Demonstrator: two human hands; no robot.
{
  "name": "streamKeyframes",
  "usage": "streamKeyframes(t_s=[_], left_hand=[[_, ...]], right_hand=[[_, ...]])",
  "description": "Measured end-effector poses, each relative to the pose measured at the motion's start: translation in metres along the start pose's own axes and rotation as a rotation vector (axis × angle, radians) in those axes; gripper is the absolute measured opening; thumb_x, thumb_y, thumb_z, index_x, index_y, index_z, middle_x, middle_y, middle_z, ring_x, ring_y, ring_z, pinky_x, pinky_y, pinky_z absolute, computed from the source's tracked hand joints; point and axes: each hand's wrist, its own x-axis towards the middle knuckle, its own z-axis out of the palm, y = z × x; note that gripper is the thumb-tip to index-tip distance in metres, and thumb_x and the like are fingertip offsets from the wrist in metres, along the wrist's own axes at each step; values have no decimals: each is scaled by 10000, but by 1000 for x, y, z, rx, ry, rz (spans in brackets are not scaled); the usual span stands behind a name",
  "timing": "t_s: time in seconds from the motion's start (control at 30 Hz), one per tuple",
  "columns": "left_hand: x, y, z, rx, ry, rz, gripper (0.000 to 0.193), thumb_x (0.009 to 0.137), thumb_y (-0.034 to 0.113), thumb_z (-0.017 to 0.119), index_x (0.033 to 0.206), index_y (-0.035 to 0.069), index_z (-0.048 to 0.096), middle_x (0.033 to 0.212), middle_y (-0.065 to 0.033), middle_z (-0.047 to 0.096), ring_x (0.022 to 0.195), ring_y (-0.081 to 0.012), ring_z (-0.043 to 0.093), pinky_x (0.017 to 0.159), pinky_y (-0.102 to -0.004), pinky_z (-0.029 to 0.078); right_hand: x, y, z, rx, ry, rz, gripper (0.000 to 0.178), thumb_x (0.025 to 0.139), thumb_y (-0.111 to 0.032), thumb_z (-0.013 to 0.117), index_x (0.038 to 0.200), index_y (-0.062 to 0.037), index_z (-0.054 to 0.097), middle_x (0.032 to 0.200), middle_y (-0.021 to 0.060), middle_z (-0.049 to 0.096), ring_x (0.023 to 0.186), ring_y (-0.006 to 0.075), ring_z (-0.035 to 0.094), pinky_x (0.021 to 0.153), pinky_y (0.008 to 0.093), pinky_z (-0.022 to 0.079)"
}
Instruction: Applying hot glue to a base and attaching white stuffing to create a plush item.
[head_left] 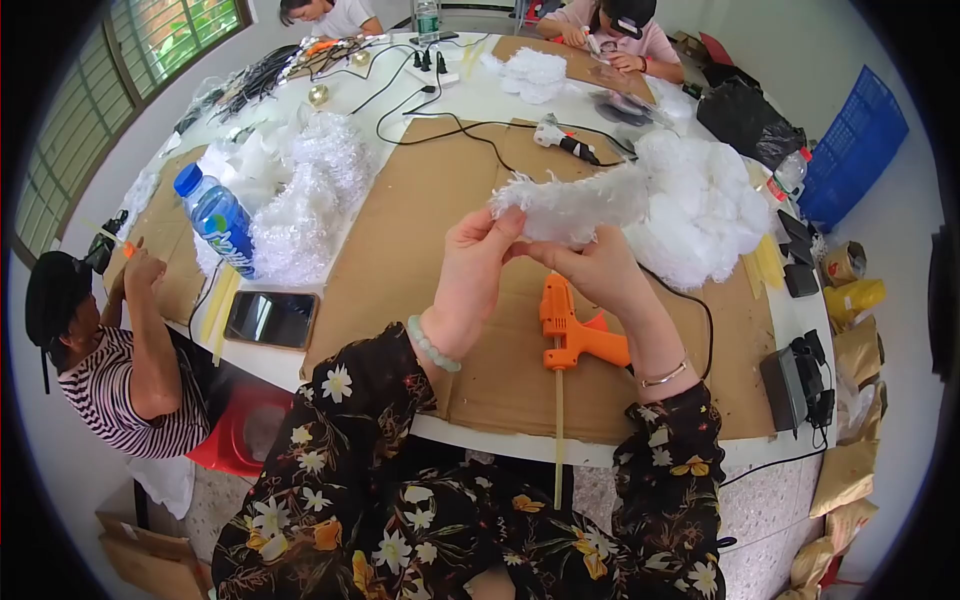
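Observation:
My left hand (470, 268) pinches the left end of a strip of white fluffy material (580, 205), held up over the brown cardboard (400, 290). Close beside it, my right hand (600, 278) grips the strip's lower edge, its fingertips near the left ones. The strip stretches rightward to a big white fluffy heap (700, 205); whether the two are joined I cannot tell. Below my hands lies an orange glue gun (575, 330), with a long yellowish glue stick (559, 430) sticking out toward me past the table edge.
A blue-capped bottle (215, 215) and a phone (270, 319) stand and lie at left, beside white tinsel-like material (310, 190). Another glue gun (565, 138) rests farther back among black cables (460, 125). A black box (783, 390) sits at the right edge. Several people work around the table.

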Motion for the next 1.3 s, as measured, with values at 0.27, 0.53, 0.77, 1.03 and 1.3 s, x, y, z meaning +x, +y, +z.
streamKeyframes(t_s=[0.27,0.53,0.77,1.03,1.3], left_hand=[[0,4,3,48,-7,-98,168,868,118,607,995,15,643,925,-30,657,806,-98,603,700,-262,498],[2,3,0,134,94,-100,167,856,121,619,984,16,643,907,-31,663,796,-92,603,699,-248,490],[1,2,0,182,6,-102,210,866,156,622,1029,24,629,907,-24,656,805,-93,603,697,-253,494],[4,0,-3,82,36,-105,226,918,187,567,1038,5,627,877,-20,652,754,-78,591,676,-228,481],[6,-6,-7,245,50,-78,220,909,179,583,998,-12,644,802,8,638,684,-33,533,606,-195,423]], right_hand=[[1,0,-10,205,26,182,235,827,-176,664,985,-8,625,855,46,648,751,111,606,682,259,501],[6,6,-5,242,163,195,229,838,-186,657,962,3,620,848,49,649,753,106,595,687,251,483],[6,10,-12,192,176,152,192,852,-162,639,953,0,620,842,45,649,755,104,594,687,248,481],[7,13,-18,-40,12,189,216,839,-158,652,972,9,619,826,22,625,753,95,574,692,245,474],[5,-1,-15,136,261,97,218,845,-182,651,943,10,618,749,-10,579,678,69,522,624,209,428]])
